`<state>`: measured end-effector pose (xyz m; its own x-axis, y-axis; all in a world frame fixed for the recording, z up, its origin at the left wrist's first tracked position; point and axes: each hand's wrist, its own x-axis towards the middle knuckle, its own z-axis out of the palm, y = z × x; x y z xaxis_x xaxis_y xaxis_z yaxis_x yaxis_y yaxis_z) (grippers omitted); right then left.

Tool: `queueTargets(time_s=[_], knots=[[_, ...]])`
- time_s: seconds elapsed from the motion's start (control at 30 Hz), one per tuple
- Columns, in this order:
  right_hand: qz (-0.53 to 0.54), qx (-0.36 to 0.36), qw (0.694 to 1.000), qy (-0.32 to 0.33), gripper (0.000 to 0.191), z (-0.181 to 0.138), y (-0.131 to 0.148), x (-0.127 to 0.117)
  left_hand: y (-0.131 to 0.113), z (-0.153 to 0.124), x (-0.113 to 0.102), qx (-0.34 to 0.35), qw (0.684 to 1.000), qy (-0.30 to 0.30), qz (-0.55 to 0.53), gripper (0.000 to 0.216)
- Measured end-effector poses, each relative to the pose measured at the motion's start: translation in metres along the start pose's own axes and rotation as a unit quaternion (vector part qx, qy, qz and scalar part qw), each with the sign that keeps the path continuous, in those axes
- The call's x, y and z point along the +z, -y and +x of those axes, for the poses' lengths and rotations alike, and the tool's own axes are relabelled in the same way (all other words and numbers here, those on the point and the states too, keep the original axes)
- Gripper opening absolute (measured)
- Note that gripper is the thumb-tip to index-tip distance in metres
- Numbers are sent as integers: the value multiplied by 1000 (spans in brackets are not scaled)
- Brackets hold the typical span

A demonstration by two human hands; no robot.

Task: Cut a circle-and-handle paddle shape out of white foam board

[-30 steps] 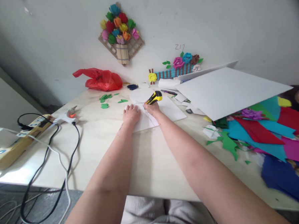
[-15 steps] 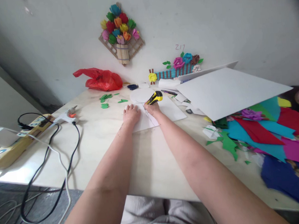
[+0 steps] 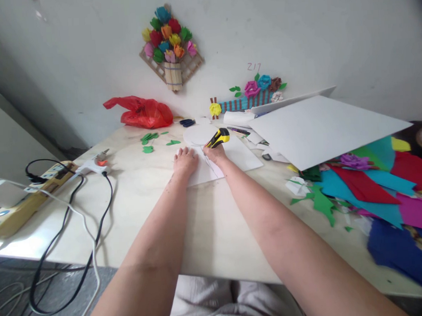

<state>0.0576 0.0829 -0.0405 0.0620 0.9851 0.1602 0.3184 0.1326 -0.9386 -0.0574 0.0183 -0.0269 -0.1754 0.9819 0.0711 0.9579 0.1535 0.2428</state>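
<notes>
My left hand [image 3: 185,161] lies flat, fingers spread, on a white sheet [image 3: 239,159] in the middle of the pale table [image 3: 150,213], holding it down. Right beside it, my right hand [image 3: 213,153] is closed round a yellow and black utility knife [image 3: 218,138], its tip down on the same sheet. A white paper circle [image 3: 197,134] lies just beyond the hands.
A hot glue gun [image 3: 93,165] and power strip [image 3: 18,203] with cables sit at the left. A red plastic bag [image 3: 141,112] and green paper leaves [image 3: 149,138] lie at the back. A large white board [image 3: 319,126] overhangs coloured paper sheets [image 3: 368,187] at the right.
</notes>
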Motion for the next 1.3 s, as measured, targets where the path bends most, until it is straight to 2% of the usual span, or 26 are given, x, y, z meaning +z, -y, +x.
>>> queueTargets(time_s=[0.33,1.3], knots=[[-10,-10,1000,4,11,1,-1,0,0,-1,-1,-1,1000,-1,-4,54],[-21,-3,1000,21,10,-6,6,-6,0,0,0,-1,1000,-8,-9,53]])
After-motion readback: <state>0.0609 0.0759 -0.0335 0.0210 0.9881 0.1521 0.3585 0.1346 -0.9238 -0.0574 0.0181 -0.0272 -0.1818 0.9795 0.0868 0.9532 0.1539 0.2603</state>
